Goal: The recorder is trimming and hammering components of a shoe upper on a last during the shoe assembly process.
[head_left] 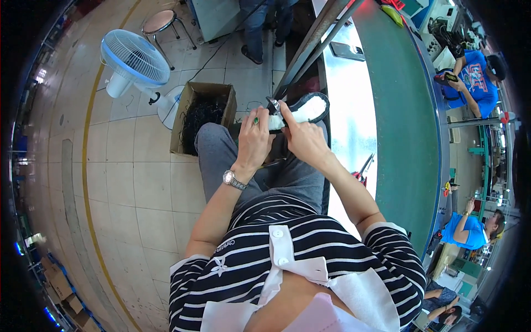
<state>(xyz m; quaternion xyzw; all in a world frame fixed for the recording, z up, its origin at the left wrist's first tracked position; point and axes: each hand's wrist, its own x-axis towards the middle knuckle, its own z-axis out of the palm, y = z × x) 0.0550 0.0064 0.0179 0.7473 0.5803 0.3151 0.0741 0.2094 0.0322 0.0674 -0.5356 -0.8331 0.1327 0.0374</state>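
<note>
In front of my knees lies a shoe part (311, 110) with a black rim and a white inner face. My left hand (254, 141), with a green-stoned ring and a silver wristwatch, is closed on its near-left end. My right hand (305, 141) grips its middle, index finger stretched forward, thumb at the near edge. A small shiny metal piece (273, 104) shows between the fingertips of both hands; its kind and which hand holds it are unclear. The fingers hide part of the shoe part.
A cardboard box (231, 108) of black scraps stands by my left knee, near a fan (135, 58) and a stool (159, 21). On the right, a metal ledge (351, 122) bears red-handled scissors (362, 172) and a phone (347, 51), beside a green belt (404, 144). Other people work beyond it.
</note>
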